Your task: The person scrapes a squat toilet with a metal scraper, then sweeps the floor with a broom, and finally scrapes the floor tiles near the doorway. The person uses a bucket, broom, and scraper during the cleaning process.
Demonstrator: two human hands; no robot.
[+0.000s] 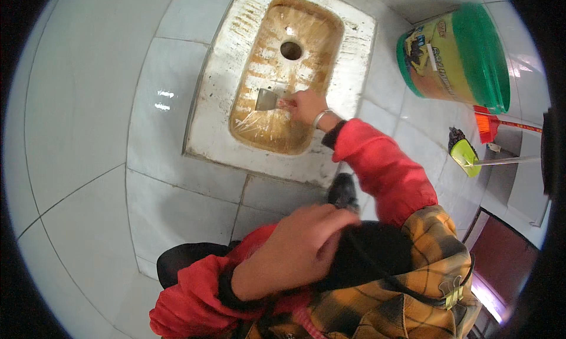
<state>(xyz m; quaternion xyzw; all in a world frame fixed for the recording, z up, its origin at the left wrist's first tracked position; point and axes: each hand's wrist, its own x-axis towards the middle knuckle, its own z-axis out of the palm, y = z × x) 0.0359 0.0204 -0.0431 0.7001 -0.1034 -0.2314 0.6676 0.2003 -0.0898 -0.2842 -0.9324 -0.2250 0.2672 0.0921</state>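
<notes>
Over the stained basin of a squat toilet, my right hand grips the handle of a scraper with a wide, flat blade. The blade points to the left, low in the basin, and whether it touches the surface I cannot tell. Brown and yellow stains, broken by white patches, cover the basin around the drain hole. My left hand is near my body, above my knees, with its fingers curled. Its palm side is hidden, and no object shows in it.
A large green-rimmed bucket stands at the upper right on the tiled floor. Below it are a red broom and a lime-green long-handled tool beside something dark. A tiled wall rises at the left.
</notes>
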